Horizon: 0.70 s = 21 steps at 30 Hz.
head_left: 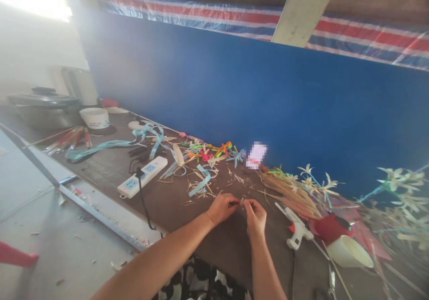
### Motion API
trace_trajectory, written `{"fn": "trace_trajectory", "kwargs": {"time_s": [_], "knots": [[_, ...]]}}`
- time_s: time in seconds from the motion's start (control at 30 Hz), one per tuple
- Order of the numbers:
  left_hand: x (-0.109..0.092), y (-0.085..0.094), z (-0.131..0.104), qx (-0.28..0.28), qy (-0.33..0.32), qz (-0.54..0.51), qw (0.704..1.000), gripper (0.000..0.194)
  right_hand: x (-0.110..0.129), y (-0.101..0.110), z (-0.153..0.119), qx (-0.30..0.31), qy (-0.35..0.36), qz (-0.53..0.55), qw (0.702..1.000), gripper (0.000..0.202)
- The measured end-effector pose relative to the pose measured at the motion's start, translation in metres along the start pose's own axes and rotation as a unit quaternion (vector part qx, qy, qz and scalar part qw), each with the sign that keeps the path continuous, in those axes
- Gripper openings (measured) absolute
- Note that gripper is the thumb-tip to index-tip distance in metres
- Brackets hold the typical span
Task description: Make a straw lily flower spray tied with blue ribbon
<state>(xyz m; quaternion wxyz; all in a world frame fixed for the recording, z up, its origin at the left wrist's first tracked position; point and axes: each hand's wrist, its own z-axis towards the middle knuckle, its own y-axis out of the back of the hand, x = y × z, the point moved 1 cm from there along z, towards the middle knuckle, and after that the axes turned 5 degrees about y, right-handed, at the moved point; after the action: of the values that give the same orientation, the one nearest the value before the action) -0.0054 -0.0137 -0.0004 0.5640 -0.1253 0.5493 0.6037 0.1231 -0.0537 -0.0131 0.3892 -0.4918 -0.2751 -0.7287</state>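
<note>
Bare tabletop [181, 213] leaves room between the left hand [223, 208] and the power strip [150, 169], though a black cord [144, 202] runs down near the edge; right of the right hand [256, 218], a narrower gap ends at the glue gun [298, 229]; the blue panel [234, 85] blocks the back

a brown table [107, 168] bears power strip [149, 172], ribbon [100, 149], glue gun [297, 232].

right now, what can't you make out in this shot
Head view: what lies between the left hand and right hand; too small, partly covered by them.
Head view: the pale card's markings; blurred into blocks.
Head view: inside the pot; its lid hides it.
Head view: the rest of the pink piece; cut off by the left edge.
</note>
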Motion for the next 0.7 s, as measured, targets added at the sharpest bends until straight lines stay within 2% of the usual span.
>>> {"fn": "trace_trajectory", "kwargs": {"time_s": [0.33, 0.5, 0.7], "knots": [[0.0041, -0.0011, -0.0001, -0.006, -0.008, -0.011, 1.000, 0.014, 0.0016, -0.0015, 0.0008, 0.003, -0.051, 0.052, 0.997, 0.024], [0.0006, 0.0003, -0.0002, -0.013, -0.004, -0.028, 1.000, 0.014, -0.0010, -0.0024, 0.0007, 0.009, -0.085, 0.092, 0.992, 0.022], [-0.0048, 0.0029, 0.0015, 0.005, 0.002, -0.014, 1.000, 0.015, -0.0008, -0.0038, 0.0017, 0.024, -0.114, 0.145, 0.982, 0.021]]}}
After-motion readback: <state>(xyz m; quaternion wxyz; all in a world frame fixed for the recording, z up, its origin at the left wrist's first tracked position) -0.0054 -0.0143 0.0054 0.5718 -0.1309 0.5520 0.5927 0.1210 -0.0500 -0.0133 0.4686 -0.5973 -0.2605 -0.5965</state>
